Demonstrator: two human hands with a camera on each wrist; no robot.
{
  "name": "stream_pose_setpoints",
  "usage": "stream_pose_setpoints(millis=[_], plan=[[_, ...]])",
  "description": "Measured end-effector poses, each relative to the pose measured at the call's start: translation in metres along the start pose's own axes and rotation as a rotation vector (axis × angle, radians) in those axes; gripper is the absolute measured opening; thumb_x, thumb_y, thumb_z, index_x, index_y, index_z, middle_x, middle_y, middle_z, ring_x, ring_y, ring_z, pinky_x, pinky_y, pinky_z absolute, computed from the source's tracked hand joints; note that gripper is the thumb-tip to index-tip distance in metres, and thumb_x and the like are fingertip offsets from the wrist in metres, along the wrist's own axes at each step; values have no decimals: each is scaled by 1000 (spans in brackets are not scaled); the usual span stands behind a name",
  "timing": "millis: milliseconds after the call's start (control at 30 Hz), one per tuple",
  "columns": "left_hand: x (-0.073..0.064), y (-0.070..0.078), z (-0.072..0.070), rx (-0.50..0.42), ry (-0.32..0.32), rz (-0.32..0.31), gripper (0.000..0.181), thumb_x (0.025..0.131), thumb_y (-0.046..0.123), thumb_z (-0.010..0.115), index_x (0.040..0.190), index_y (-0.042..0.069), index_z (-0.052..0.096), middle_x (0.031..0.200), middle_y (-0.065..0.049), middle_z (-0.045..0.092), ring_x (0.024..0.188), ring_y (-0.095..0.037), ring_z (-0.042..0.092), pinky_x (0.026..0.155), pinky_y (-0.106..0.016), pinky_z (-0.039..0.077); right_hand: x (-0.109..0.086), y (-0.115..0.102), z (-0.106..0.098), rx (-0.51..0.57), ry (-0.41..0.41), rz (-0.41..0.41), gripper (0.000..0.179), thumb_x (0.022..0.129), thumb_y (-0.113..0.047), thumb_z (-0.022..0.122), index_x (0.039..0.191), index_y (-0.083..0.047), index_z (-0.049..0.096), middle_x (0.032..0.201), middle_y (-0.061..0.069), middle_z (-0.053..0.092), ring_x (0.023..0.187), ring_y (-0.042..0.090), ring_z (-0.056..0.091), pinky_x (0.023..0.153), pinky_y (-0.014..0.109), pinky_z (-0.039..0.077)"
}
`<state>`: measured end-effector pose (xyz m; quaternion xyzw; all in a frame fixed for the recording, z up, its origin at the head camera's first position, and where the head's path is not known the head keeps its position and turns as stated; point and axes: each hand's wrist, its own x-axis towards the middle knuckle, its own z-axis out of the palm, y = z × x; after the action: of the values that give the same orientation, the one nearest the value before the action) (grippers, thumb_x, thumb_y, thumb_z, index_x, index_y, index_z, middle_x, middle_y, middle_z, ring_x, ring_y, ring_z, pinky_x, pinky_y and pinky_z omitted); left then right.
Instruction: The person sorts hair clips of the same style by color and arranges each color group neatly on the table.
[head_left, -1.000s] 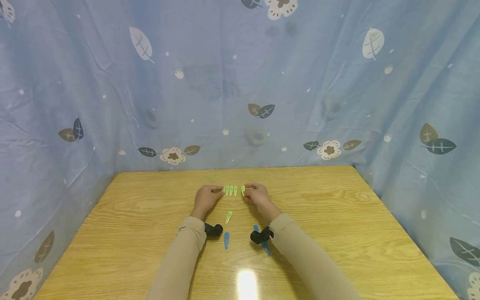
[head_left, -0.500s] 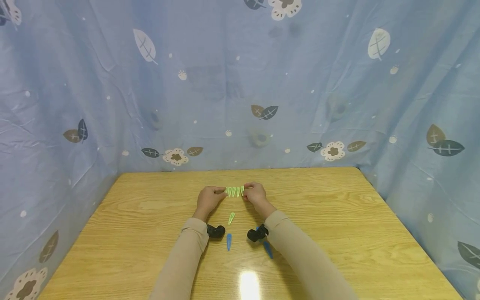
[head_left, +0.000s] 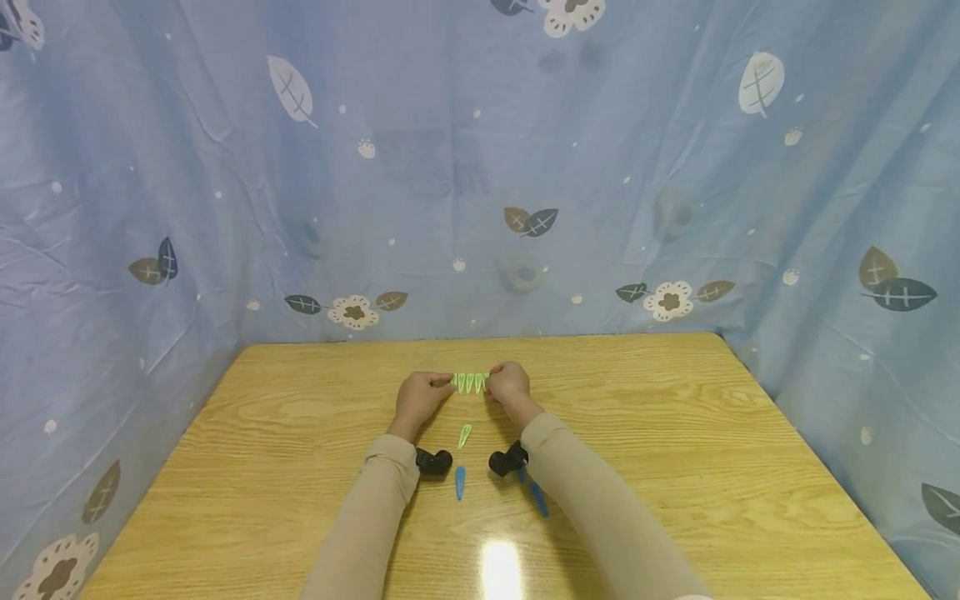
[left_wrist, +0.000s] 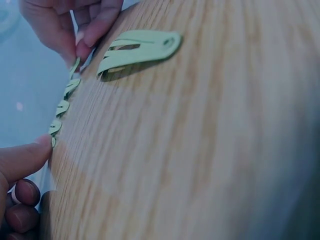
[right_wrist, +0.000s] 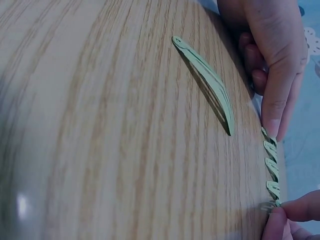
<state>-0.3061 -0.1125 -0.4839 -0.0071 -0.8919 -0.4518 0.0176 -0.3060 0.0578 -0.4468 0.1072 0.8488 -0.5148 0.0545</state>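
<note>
"What have you got on the feed?"

"I see a row of green clips (head_left: 469, 382) side by side near the far edge of the table (head_left: 637, 433)."

"Fingers?"

"Right hand (head_left: 512, 387): thumb and finger pinching the right-end clip (left_wrist: 74, 66). Left hand (head_left: 418, 400): thumb and finger at the left-end clip (head_left: 454, 382), seemingly pinching, though they partly hide it."

"Nearer in?"

"A loose green clip (head_left: 465, 436), then a blue clip (head_left: 460, 483) closer still."
</note>
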Motion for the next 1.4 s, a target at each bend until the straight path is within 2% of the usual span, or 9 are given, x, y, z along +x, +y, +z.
stream_pose_setpoints(millis=[67, 233, 400, 500, 733, 900, 1033, 1233, 1400], plan=[[1, 1, 0, 5, 6, 5, 27, 86, 29, 70, 112, 20, 73, 114, -4, 70, 102, -25, 64, 90, -44, 51, 0, -1, -1, -29, 12, -4, 25, 87, 1, 55, 111, 5, 63, 102, 18, 66, 73, 21, 67, 60, 26, 55], [3, 2, 0, 22, 15, 12, 27, 86, 29, 71, 111, 20, 73, 113, -3, 70, 86, -23, 64, 84, -39, 52, -1, -4, -2, -84, 36, -4, 21, 84, 0, 56, 104, 3, 64, 96, 16, 67, 69, 19, 64, 57, 25, 51], [5, 3, -1, 23, 22, 20, 26, 85, 29, 71, 109, 19, 74, 112, -3, 71, 57, -16, 44, 69, -31, 45, 2, -6, -2, -88, 51, 31, 18, 83, 0, 56, 98, 1, 66, 91, 14, 68, 74, 23, 64, 62, 31, 53], [6, 3, -1, 25, 21, 22, 25, 85, 29, 71, 109, 19, 74, 110, -4, 71, 54, -11, 39, 66, -28, 43, 5, -5, 0, -95, 68, 30, 15, 80, 1, 57, 92, 2, 65, 83, 13, 67, 71, 23, 63, 61, 31, 53], [5, 3, 0, 8, 8, 8, 26, 86, 30, 71, 110, 19, 74, 111, -3, 71, 64, -16, 54, 72, -31, 47, 2, -2, 0, -46, 76, 26, 8, 83, 0, 58, 88, 1, 64, 83, 12, 66, 71, 22, 61, 60, 29, 51], [3, 2, 1, 4, 8, 2, 27, 86, 29, 70, 111, 19, 73, 112, -3, 71, 89, -24, 64, 82, -38, 52, -1, 3, -2, -23, 72, 4, 9, 84, -1, 56, 85, -1, 65, 84, 11, 64, 69, 18, 55, 55, 24, 44], [2, 2, 2, 8, 11, -3, 28, 86, 30, 70, 112, 19, 73, 111, -3, 71, 104, -24, 64, 88, -42, 51, -3, 7, -3, 33, 63, 5, 12, 84, -1, 56, 91, 1, 65, 94, 15, 65, 72, 21, 59, 57, 26, 49], [1, 1, 3, 10, 4, -11, 28, 86, 30, 70, 112, 19, 72, 112, -3, 70, 102, -25, 64, 88, -42, 51, -7, 12, -4, 144, 26, -5, 19, 86, -1, 57, 103, 5, 64, 106, 20, 62, 84, 28, 65, 66, 31, 57], [2, -2, 1, 8, -3, -17, 29, 86, 31, 70, 113, 20, 72, 112, -2, 70, 106, -25, 63, 90, -44, 51, -10, 15, -7, 157, 10, -14, 23, 86, -3, 59, 107, 6, 64, 106, 20, 63, 82, 26, 67, 66, 29, 57]])
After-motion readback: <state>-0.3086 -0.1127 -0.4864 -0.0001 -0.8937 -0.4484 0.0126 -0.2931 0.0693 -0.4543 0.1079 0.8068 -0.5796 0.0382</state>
